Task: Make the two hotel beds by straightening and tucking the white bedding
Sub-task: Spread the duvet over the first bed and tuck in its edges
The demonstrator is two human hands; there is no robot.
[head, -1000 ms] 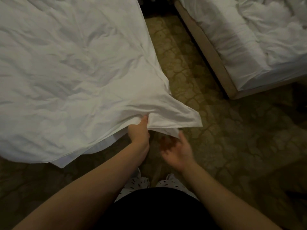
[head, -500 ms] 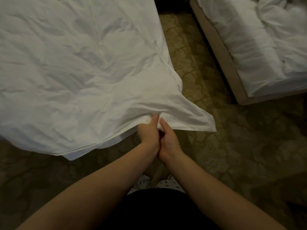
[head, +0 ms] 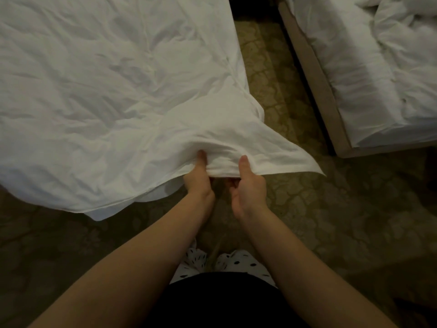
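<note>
At the near bed's foot corner, both hands pinched the duvet hem side by side, ready to pull it straight.

Patterned carpet bears both beds — left bed under wrinkled sheet, right bed under rumpled bedding.

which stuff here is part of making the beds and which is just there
Job: white duvet, its edge gripped by left hand and right hand; rumpled bedding on the second bed.
Just there: patterned carpet; spotted footwear.
</note>
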